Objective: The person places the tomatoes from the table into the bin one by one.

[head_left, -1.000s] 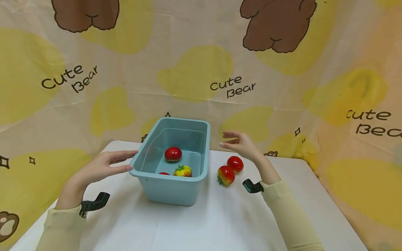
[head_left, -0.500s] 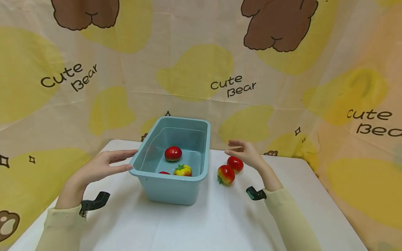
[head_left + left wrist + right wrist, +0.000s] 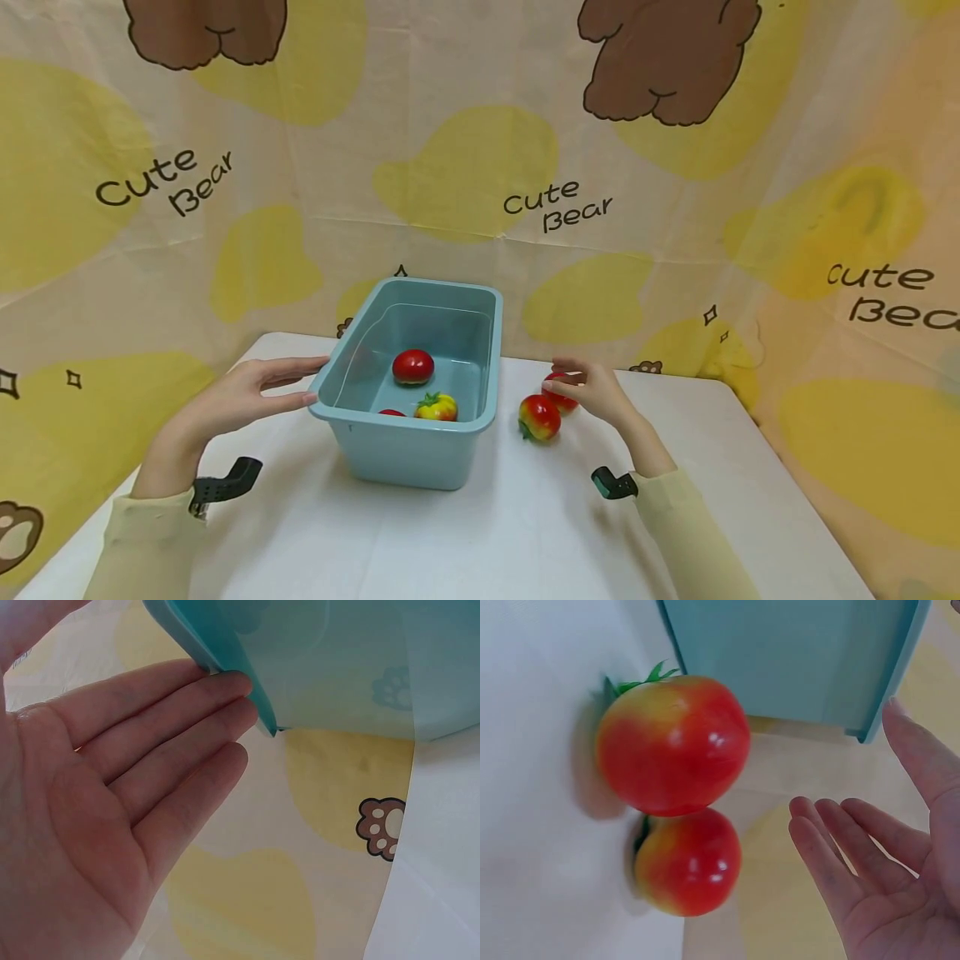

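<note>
My left hand (image 3: 240, 396) rests its straight fingertips at the left rim of a blue-green plastic bin (image 3: 405, 454); its bare palm shows in the left wrist view. Over on the right, my right hand (image 3: 600, 392) hovers at the farther of two tomatoes, fingers spread and holding nothing. That far red tomato (image 3: 690, 862) is partly covered by the hand in the head view. Touching it is a nearer red-and-yellow tomato (image 3: 539, 417) with green leaves. Inside the bin lie a red tomato (image 3: 412, 367), a yellow-red tomato (image 3: 437, 407) and a sliver of another red one (image 3: 392, 412).
The bin stands on a white table (image 3: 450, 550), near its back edge. A patterned cloth (image 3: 450, 183) with bears and lettering hangs behind. Each wrist carries a black strap-on camera, such as the left wrist camera (image 3: 228, 482).
My right hand has come down and slightly right, from beside the bin's rim to the far tomato. The left hand has stayed at the bin's rim.
</note>
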`<control>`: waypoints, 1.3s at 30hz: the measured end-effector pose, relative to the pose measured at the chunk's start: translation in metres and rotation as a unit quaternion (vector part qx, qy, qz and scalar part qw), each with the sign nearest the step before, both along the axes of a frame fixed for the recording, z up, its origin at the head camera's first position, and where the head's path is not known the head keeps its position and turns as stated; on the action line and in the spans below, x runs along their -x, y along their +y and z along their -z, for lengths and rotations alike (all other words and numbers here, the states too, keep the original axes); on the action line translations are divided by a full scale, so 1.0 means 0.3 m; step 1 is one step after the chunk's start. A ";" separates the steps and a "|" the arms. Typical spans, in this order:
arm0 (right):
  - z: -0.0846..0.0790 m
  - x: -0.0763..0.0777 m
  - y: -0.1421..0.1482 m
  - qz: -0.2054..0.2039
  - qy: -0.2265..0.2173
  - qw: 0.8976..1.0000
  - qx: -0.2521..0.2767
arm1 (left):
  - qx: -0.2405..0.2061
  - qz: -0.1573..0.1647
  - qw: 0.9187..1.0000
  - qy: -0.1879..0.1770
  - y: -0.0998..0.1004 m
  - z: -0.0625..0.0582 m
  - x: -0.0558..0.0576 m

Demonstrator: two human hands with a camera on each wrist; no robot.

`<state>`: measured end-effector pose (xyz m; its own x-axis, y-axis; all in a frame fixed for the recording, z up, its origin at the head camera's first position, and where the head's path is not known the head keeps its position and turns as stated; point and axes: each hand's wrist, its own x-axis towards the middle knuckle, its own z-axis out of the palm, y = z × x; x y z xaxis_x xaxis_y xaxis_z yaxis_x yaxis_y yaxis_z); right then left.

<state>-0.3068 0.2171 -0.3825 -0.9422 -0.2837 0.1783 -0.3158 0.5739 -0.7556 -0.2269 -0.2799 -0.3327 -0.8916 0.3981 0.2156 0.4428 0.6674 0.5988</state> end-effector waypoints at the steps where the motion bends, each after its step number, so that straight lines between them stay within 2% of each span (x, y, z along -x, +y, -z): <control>1: 0.007 -0.002 0.001 0.004 -0.001 1.000 -0.003 | -0.001 0.000 1.000 -0.001 0.001 0.000 0.000; 8: 0.061 -0.013 0.008 0.034 -0.020 0.999 -0.029 | -0.001 -0.004 1.000 -0.001 0.003 0.001 -0.001; 21: 0.128 -0.039 -0.005 0.038 -0.019 0.998 -0.039 | -0.003 -0.003 1.000 0.003 0.001 0.002 -0.003; 29: 0.173 -0.033 -0.014 0.042 -0.021 0.998 -0.049 | -0.003 0.001 1.000 0.012 0.003 0.002 0.000; 39: 0.193 -0.035 -0.055 0.034 -0.032 0.998 -0.048 | -0.001 0.001 1.000 0.009 0.002 0.003 0.001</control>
<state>-0.2962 0.2007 -0.4405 -0.9682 -0.2324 0.0930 -0.2276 0.6622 -0.7139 -0.2273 -0.2792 -0.3335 -0.8867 0.3996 0.2325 0.4550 0.6653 0.5919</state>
